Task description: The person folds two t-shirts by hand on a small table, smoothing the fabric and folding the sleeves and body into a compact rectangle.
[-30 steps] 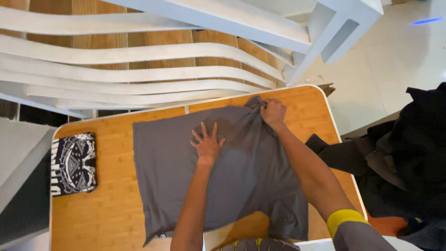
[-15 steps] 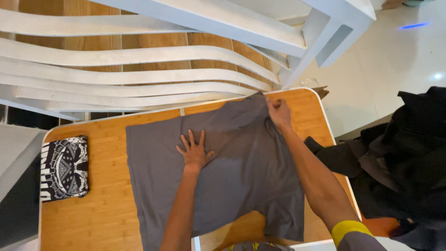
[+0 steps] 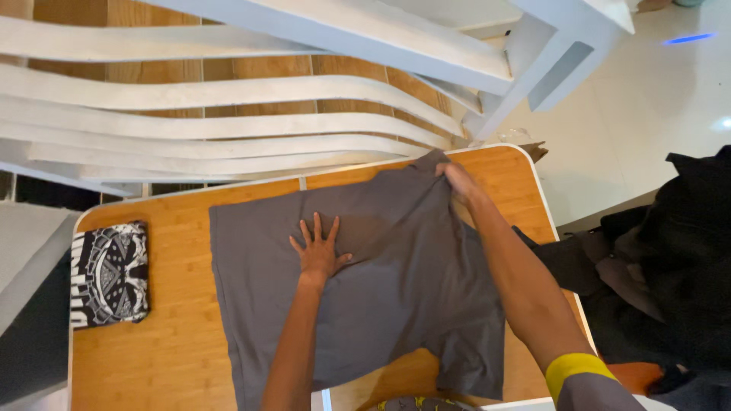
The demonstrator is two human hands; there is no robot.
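A grey t-shirt (image 3: 396,274) lies spread over a wooden table (image 3: 160,350). My left hand (image 3: 318,249) presses flat on the middle of the shirt, fingers spread. At the shirt's far right corner my right hand (image 3: 459,181) pinches a fold of the grey cloth and holds it a little off the table. My right arm, with a yellow cuff near the bottom edge, crosses the shirt's right side.
A folded black-and-white patterned cloth (image 3: 109,272) lies on the table's left end. White curved slats (image 3: 213,129) of a structure stand behind the table. A pile of dark clothes (image 3: 655,274) sits to the right, over a pale floor.
My left hand slid left across the shirt, smoothing it. My right hand kept hold of the far corner and pulled it slightly up and outward, so the shirt lies flatter.
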